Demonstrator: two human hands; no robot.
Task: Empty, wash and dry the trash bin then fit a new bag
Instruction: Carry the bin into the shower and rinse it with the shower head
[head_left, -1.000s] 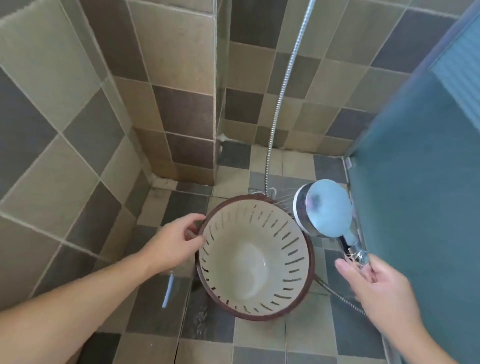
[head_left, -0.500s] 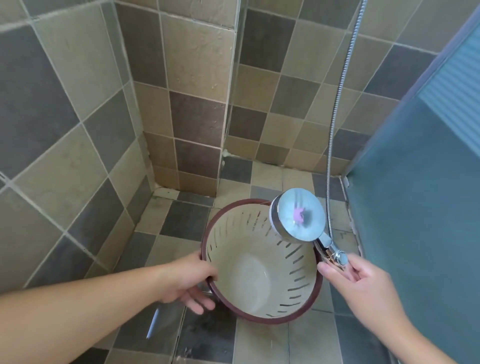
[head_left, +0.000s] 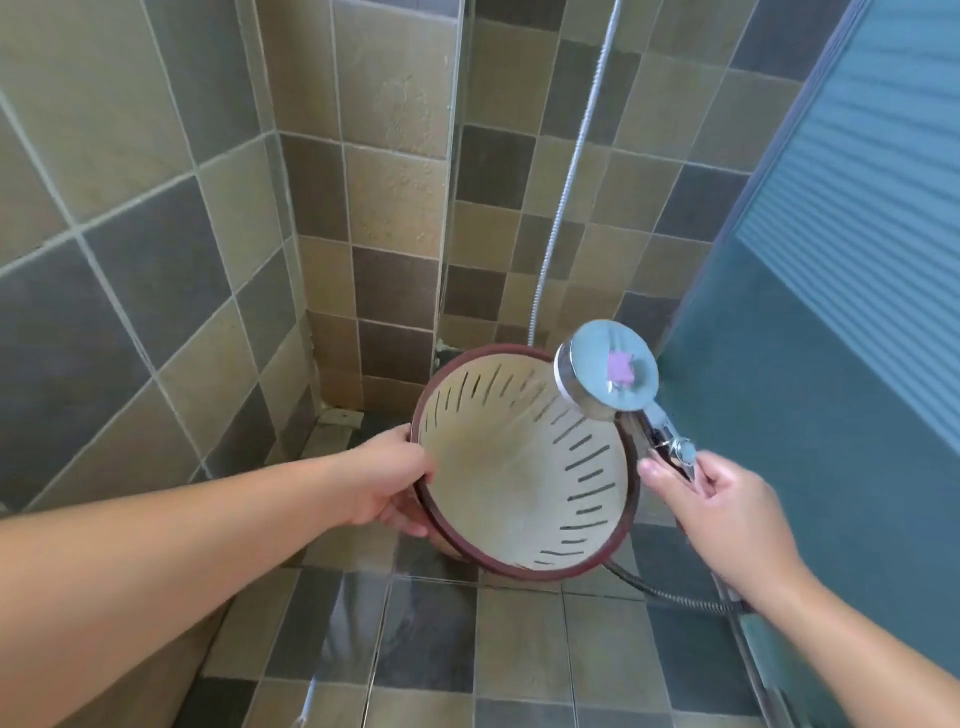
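Left hand (head_left: 387, 480) gripping bin (head_left: 524, 462) rim, right hand (head_left: 727, 512) gripping shower head (head_left: 608, 376) handle.

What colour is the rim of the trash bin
Dark reddish-brown, ringing a cream slotted inside; the head view shows the trash bin rim clearly.

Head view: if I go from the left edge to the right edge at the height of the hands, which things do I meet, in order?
Left hand → trash bin, gripped at its rim → right hand, holding the shower head handle → blue panel.
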